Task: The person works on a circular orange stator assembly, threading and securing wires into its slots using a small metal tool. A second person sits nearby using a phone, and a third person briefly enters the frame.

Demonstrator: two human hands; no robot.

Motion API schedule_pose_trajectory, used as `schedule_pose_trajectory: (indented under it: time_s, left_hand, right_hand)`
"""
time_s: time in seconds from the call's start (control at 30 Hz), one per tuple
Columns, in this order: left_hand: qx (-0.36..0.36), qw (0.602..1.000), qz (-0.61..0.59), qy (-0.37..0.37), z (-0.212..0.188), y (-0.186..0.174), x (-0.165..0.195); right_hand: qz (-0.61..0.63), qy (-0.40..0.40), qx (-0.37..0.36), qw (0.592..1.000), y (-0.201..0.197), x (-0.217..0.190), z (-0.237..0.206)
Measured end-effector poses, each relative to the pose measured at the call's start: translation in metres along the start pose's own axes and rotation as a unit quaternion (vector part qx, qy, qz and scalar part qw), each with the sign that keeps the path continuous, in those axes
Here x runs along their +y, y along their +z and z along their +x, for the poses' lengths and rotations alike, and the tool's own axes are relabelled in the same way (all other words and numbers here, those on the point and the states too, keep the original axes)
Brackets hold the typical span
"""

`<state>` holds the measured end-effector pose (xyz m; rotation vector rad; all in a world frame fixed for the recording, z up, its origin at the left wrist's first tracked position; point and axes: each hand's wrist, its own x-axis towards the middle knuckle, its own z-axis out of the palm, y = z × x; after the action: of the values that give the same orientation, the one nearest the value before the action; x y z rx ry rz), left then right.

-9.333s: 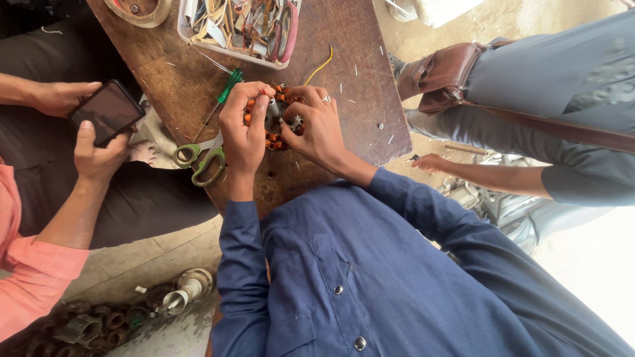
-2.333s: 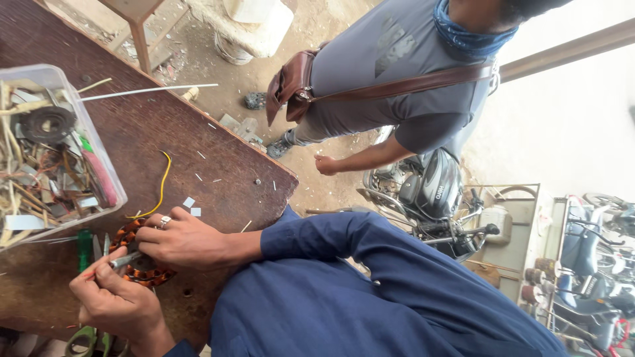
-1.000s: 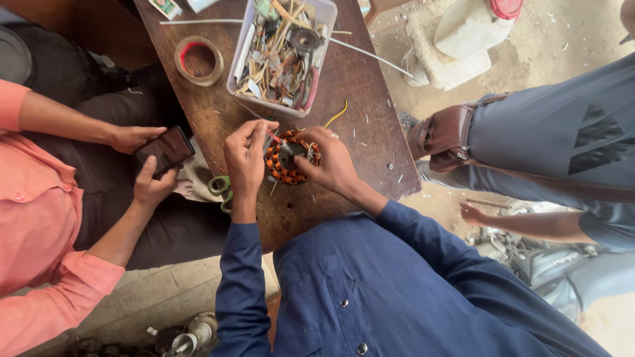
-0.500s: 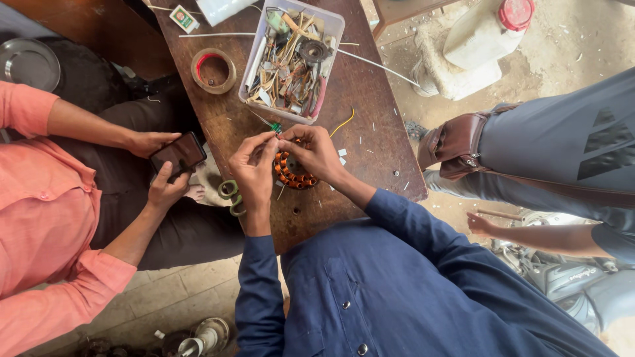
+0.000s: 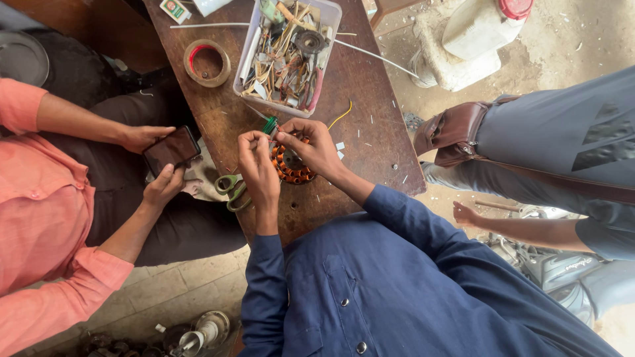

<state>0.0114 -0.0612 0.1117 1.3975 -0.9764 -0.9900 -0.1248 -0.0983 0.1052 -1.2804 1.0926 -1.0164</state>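
A round coil ring wound with orange copper wire [image 5: 291,169] lies on the dark wooden table [image 5: 370,142]. My right hand [image 5: 309,147] rests on top of it, fingers pinched towards my left hand [image 5: 256,168]. My left hand is closed, thumb and fingers pinched on something small that I cannot make out, beside a green-handled tool [image 5: 270,125]. Both hands meet just above the ring's upper left edge. Green-handled scissors [image 5: 231,190] lie on the table just left of my left hand.
A clear plastic bin [image 5: 290,53] of mixed tools and parts stands behind the ring. A tape roll [image 5: 207,63] lies to its left. A seated person in orange holds a phone [image 5: 172,149] at the left. Another person with a brown bag [image 5: 455,133] stands at the right.
The view has shifted slightly down and left over the last second. My hands stay on the coil ring, fingers now pinched closer together at its upper edge.
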Motion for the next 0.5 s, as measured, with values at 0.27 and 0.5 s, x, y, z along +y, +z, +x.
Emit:
schedule_pose_trajectory:
  time_s: [0.27, 0.5]
  left_hand:
    - [0.057, 0.991, 0.049, 0.111, 0.012, -0.007, 0.028]
    - [-0.024, 0.945, 0.282, 0.161, 0.014, -0.011, 0.060]
  right_hand:
    - [-0.034, 0.016, -0.017, 0.999, 0.007, -0.006, -0.006]
    - [-0.050, -0.041, -0.012, 0.998, 0.005, -0.010, -0.003]
